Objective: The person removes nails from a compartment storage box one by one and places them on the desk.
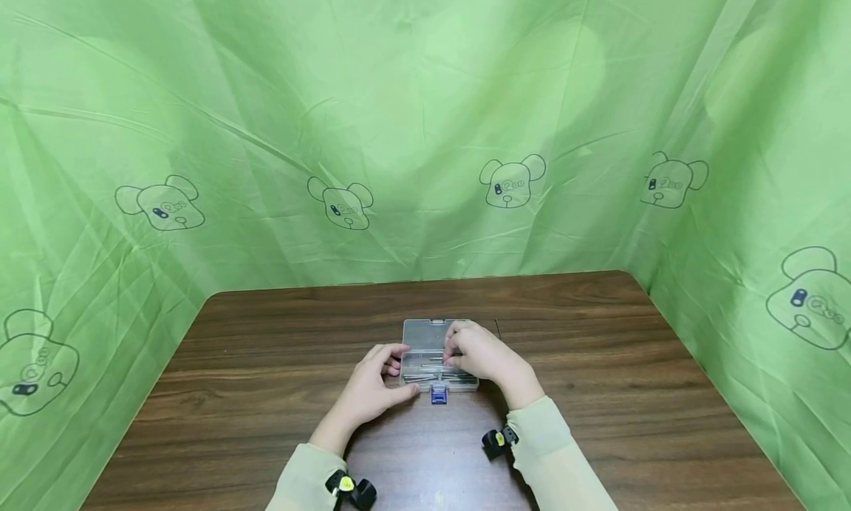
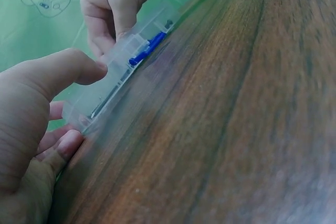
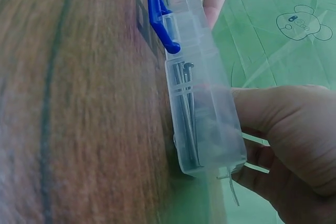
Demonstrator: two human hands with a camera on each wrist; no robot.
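A clear plastic box point(image 1: 412, 365) stands on the table with its lid point(image 1: 419, 334) swung back and its blue latch point(image 1: 439, 395) hanging at the front. Metal nails point(image 3: 186, 114) lie in its compartments. My left hand point(image 1: 372, 382) grips the box's left end, thumb at the front side and fingers round the far left. Over the right half, my right hand point(image 1: 482, 352) reaches down into the back compartment, thumb and fingertips together. From those fingertips a thin nail point(image 1: 435, 359) points leftward; the fingers hide most of their contact with it.
A thin metal nail point(image 1: 497, 328) lies on the brown wooden table point(image 1: 585, 348), just behind and right of the right hand. Green cloth point(image 1: 412, 127) printed with bear heads hangs along the table's back and sides.
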